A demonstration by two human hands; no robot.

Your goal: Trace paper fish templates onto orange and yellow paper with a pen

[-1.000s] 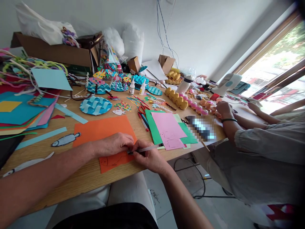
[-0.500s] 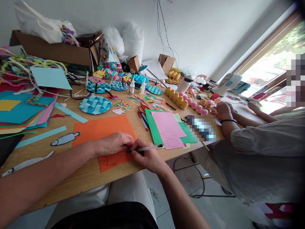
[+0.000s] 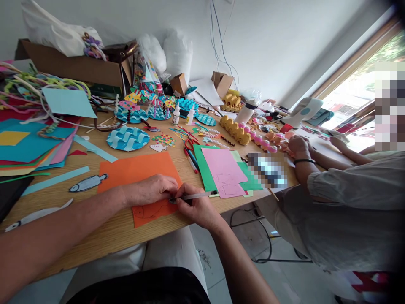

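An orange sheet of paper [image 3: 139,169] lies at the table's front edge, with a fish outline [image 3: 148,211] drawn in dark ink on its lower part. My right hand [image 3: 198,207] grips a gel pen [image 3: 199,195] with a pale barrel and dark end, its tip down at the paper. Over the same sheet, my left hand [image 3: 155,185] is bent with its fingers curled together close beside the pen tip; whatever is under those fingertips is hidden. Left of the sheet lies a grey paper fish [image 3: 88,183]. A second paper fish [image 3: 38,215] is partly behind my left forearm.
To the right, pink paper [image 3: 226,169] with fish sketches lies on green sheets [image 3: 205,177]. Markers [image 3: 190,160], red scissors [image 3: 190,145], glue bottles [image 3: 176,115] and a blue wavy disc [image 3: 128,138] are farther back. Another person's hands [image 3: 299,145] work at the right.
My hands and the pen stay almost in the same place on the orange sheet. The whole view has shifted very slightly.
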